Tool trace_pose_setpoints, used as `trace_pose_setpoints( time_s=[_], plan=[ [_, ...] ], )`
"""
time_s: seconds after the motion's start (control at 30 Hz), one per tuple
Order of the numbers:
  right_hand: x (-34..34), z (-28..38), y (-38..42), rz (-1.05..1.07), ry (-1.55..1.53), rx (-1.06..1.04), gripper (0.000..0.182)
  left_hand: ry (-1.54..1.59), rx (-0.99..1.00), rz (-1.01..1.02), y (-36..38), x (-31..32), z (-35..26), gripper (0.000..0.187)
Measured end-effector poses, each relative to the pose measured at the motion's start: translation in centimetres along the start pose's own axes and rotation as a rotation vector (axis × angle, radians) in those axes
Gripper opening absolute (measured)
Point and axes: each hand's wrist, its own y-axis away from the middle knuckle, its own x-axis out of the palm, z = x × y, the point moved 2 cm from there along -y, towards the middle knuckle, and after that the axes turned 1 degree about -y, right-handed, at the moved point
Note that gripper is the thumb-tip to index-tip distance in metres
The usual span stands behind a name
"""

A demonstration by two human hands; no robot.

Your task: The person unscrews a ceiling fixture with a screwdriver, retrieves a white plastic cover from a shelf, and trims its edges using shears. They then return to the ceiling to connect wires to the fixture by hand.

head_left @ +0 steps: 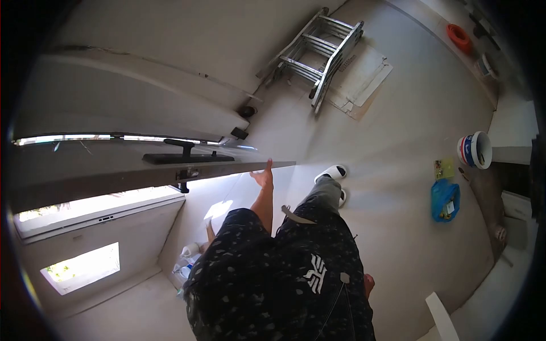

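Black speckled fabric [267, 278] mostly hides the right hand [369, 283].

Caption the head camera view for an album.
Left hand at the edge of a door, a metal ladder beyond.

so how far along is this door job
Already done, it seems: the door stands ajar, with a bright gap beside it. In hand: the left hand is at its edge, fingers spread; the right hand is by the hip. Left, probably: swinging it fully open or shut; I can't tell which.
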Motion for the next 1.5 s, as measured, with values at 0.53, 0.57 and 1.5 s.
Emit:
trace_pose_setpoints(
  time_s=[0.53,0.57,1.5],
  plan=[
    [4.8,14.6,5.6,-0.007,0.080,-0.038,0.033,-0.073,-0.110,-0.542,-1.7,1.5,0.1,0.063],
    [4.8,14.0,4.7,0.005,0.043,-0.031,0.033,-0.176,-0.047,-0.522,-5.5,2.1,3.3,0.062],
    [8.2,-14.7,-3.3,-0.463,-0.478,0.063,0.029,-0.924,1.078,1.786,31.7,37.3,2.8,0.021]
  ],
)
